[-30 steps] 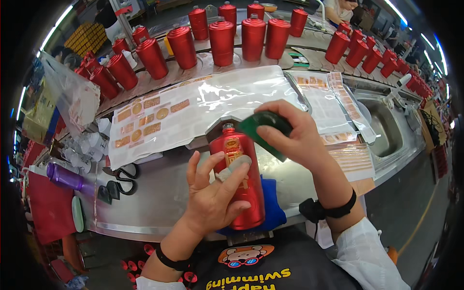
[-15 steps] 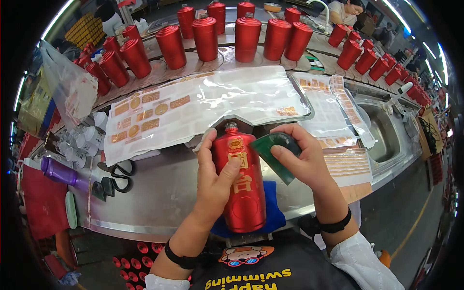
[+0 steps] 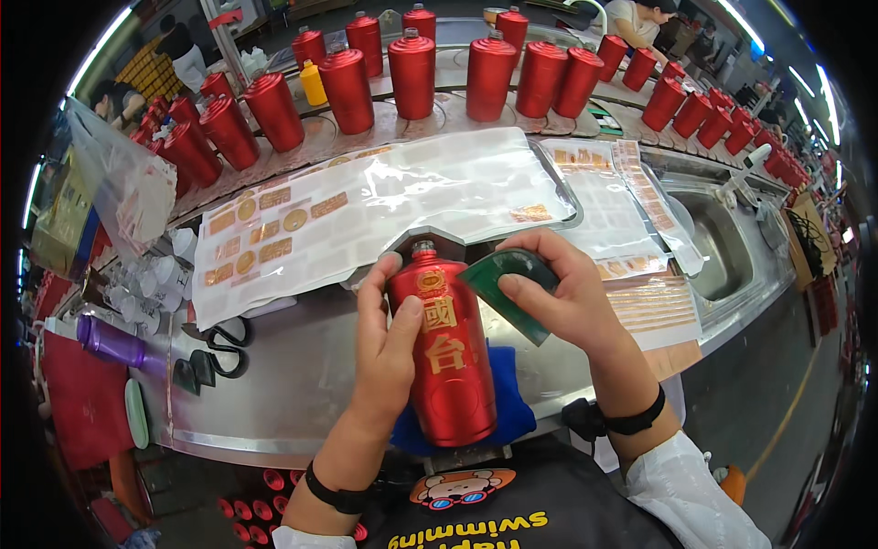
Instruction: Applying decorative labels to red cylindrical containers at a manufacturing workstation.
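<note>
A red metallic bottle (image 3: 455, 395) with gold lettering and a short clear neck leans against an angled metal rest, its base on a folded blue cloth (image 3: 514, 392). My left hand (image 3: 384, 320) wraps the bottle's left side, thumb on its front beside the lettering. In my right hand (image 3: 565, 291) is a dark green scraper (image 3: 514, 306), pinched between thumb and fingers. The scraper's left corner lies close to the bottle's upper right shoulder; whether it touches, I cannot tell. Just beyond both hands lies a white sheet of gold stickers (image 3: 412, 188).
Red bottles (image 3: 412, 78) and a yellow bottle (image 3: 313, 84) stand on the conveyor behind. More sticker sheets (image 3: 599, 197) lie right, before a sink (image 3: 718, 247). Scissors (image 3: 227, 346), a purple tumbler (image 3: 110, 339) and clear cups (image 3: 151, 279) are left. A co-worker (image 3: 631, 23) leans in far right.
The conveyor bottles have shifted right, and a yellow bottle has come into view among them. My left thumb has slid off the gold lettering. The scraper remains in my right hand.
</note>
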The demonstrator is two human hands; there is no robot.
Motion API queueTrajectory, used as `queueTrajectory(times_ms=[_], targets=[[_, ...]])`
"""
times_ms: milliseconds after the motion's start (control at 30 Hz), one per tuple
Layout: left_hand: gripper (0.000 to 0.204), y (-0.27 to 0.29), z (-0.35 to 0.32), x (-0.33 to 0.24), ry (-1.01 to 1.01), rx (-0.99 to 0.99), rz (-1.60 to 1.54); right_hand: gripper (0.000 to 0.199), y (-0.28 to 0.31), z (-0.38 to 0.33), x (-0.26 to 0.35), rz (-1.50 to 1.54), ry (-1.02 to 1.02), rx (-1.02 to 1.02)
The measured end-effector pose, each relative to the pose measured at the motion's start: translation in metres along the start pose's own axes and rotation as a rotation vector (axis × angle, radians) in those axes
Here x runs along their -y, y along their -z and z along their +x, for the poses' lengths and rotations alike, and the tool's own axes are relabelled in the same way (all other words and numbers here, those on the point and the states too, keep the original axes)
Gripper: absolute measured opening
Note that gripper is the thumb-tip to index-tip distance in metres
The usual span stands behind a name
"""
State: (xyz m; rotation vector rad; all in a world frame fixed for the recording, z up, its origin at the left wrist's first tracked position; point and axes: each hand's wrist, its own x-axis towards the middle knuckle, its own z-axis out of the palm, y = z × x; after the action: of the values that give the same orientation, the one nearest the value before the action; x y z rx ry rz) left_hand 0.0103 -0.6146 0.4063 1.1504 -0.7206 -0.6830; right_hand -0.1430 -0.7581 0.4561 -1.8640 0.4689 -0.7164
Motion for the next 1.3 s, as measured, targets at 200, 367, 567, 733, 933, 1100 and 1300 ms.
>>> queueTrajectory(times_ms=[200,367,567,733,933,1100,1300], targets=[[0.039,0.004,0.001,-0.034,-0.704,0.178,0.877,0.026,0.003,0.0,0.001,0.003,0.031,0.009],[0.04,0.015,-0.008,-0.036,-0.8,0.224,1.231,0.026,0.005,0.021,0.011,-0.116,0.064,0.029],[0.04,0.015,-0.024,-0.035,-0.763,0.205,1.225,0.025,-0.008,0.087,0.018,-0.566,0.392,0.236],[0.042,0.017,-0.007,-0.041,-0.858,0.364,1.244,0.026,-0.006,0.07,0.015,-0.311,0.243,0.205],[0.043,0.021,0.022,-0.035,-0.833,0.327,1.187,0.025,0.013,0.035,0.008,-0.132,0.057,0.082],[0.041,0.019,0.015,-0.025,-0.759,0.133,0.98,0.026,0.006,0.047,0.009,-0.104,0.048,0.216],[0.046,0.025,-0.012,-0.016,-0.616,0.012,0.946,0.024,-0.011,0.058,0.016,-0.162,0.409,0.411]])
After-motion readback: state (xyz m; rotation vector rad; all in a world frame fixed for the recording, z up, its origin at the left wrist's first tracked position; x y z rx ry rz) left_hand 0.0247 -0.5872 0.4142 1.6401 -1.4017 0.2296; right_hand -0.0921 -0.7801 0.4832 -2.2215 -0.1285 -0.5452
